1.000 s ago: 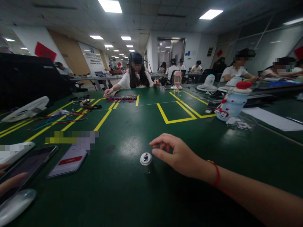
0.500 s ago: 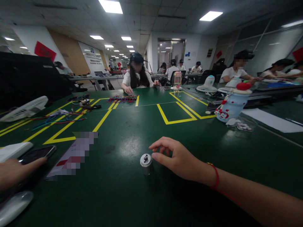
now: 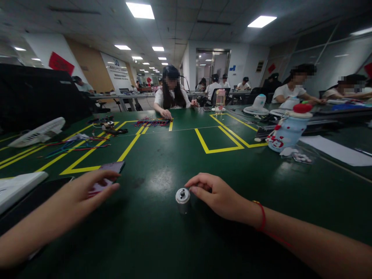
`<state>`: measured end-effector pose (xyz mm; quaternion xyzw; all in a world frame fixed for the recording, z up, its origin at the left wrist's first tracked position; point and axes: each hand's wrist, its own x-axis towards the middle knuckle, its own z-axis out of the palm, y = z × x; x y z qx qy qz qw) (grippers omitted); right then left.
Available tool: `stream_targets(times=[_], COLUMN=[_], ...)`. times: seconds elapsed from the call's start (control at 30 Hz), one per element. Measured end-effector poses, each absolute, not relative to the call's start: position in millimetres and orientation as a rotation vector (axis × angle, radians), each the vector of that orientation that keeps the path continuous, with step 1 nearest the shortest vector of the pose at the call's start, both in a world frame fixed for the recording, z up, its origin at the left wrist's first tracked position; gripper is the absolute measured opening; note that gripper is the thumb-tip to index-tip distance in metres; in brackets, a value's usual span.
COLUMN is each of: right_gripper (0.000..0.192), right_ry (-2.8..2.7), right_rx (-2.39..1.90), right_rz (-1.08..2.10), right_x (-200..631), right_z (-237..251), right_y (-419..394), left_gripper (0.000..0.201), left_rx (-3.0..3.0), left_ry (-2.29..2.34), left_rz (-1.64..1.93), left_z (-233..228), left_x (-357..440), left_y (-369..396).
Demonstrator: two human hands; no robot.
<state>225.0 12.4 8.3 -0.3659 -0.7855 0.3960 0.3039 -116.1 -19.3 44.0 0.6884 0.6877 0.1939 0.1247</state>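
On green table (image 3: 162,240): right hand (image 3: 221,195), fingers loosely curled, thumb tip just beside upright motor (image 3: 182,199), gripping nothing. Left hand (image 3: 77,197) open, over phone (image 3: 108,174).

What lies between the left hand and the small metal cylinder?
Only bare green table lies between the left hand and the metal cylinder, seen in the head view.

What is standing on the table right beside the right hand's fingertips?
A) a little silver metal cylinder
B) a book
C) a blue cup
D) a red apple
A: a little silver metal cylinder stands upright on the green table, just beside the right hand.
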Motion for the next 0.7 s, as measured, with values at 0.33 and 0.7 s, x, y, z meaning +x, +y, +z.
stream_targets(times=[0.33,0.7], right_gripper=[0.017,0.011], right_ry=[-2.203,-2.163], right_rx=[-0.754,-0.819], right_rz=[0.695,0.711], right_x=[214.9,229.3], right_z=[21.6,35.9], right_y=[3.0,11.1], left_gripper=[0.044,0.035], left_rx=[1.853,1.876], left_ry=[1.175,1.217], left_rz=[0.641,0.697], left_z=[17.0,8.8], left_x=[13.5,16.4], left_y=[-24.6,-27.3])
